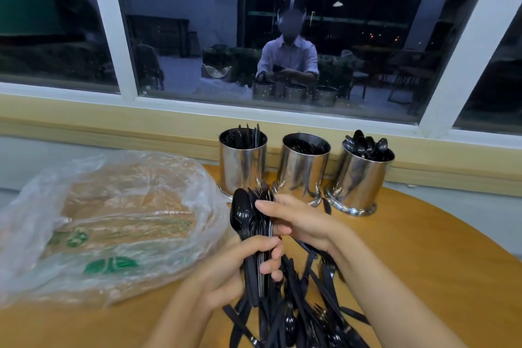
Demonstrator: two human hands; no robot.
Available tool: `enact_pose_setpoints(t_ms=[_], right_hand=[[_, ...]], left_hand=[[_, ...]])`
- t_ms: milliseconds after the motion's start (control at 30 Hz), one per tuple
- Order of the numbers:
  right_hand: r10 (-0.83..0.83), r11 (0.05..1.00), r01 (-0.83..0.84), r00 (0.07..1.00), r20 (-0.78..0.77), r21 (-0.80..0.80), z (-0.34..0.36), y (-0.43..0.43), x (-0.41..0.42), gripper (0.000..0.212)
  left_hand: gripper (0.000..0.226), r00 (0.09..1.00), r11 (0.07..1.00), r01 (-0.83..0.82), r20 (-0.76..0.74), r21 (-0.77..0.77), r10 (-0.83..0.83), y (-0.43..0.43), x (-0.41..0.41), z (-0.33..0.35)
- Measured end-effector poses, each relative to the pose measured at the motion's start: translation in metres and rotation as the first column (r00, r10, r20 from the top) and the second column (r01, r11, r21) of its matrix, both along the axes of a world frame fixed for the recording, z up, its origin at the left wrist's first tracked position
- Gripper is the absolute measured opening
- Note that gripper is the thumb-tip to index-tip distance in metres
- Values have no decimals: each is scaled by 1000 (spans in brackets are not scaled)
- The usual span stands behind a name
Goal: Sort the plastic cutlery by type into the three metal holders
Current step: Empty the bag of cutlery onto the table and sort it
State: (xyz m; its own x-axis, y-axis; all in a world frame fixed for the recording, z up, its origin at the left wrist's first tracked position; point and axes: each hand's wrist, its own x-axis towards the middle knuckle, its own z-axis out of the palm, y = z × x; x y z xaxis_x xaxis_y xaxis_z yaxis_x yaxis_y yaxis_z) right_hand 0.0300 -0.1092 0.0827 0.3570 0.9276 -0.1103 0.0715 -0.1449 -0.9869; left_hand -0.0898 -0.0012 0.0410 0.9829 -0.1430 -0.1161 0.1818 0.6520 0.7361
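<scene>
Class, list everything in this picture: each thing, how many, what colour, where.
metal holders: three, silver, row at the table's far edge, black cutlery inside
bunch of cutlery: one, black, held above the table
loose cutlery: many pieces, black, piled on the table under the hands
plastic bag: one, clear, left on the table, brown packaging inside
table: one, light wood
window: one, white-framed, behind the holders
left hand: one, gripping the bunch's handles
right hand: one, holding the bunch's heads
</scene>
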Motion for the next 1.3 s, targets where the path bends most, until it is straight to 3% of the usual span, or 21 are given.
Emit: enact_pose_setpoints(t_ms=[100,233,433,533,600,767,833,933,1000,1067,1300], right_hand=[[-147,989,145,987,67,39,0,-5,-5,33],[-374,924,359,919,124,131,-2,-8,-12,14],[-338,936,318,931,139,152,-2,-18,-15,23],[-385,915,355,910,154,190,-6,-20,-9,14],[-392,910,360,909,140,206,-9,-21,-5,9],[-328,934,307,940,94,181,-16,-28,-1,24],[-333,934,314,938,99,169,-18,-30,1,41],[-370,927,347,911,184,143,-20,-34,7,28],[-386,922,364,896,222,133,-20,-34,11,39],[-372,927,351,901,221,130,-21,-35,14,35],[-430,902,399,867,253,166,-27,-29,23,28]], left_hand=[[33,998,996,-58,-17,70,59,-6,2,1],[49,965,935,-238,-42,261,258,-13,7,-2],[33,938,835,-322,32,446,345,-25,5,0],[34,925,830,-364,63,423,374,-32,6,0],[19,912,830,-402,86,387,402,-36,5,1],[13,879,803,-461,73,378,471,-39,10,-3],[21,876,806,-456,31,377,481,-38,13,-6],[21,877,803,-449,21,392,480,-36,18,-6],[19,877,802,-444,8,400,481,-34,22,-6],[19,884,806,-418,-15,419,467,-31,27,-9],[45,888,806,-394,-43,442,458,-25,46,-16]])
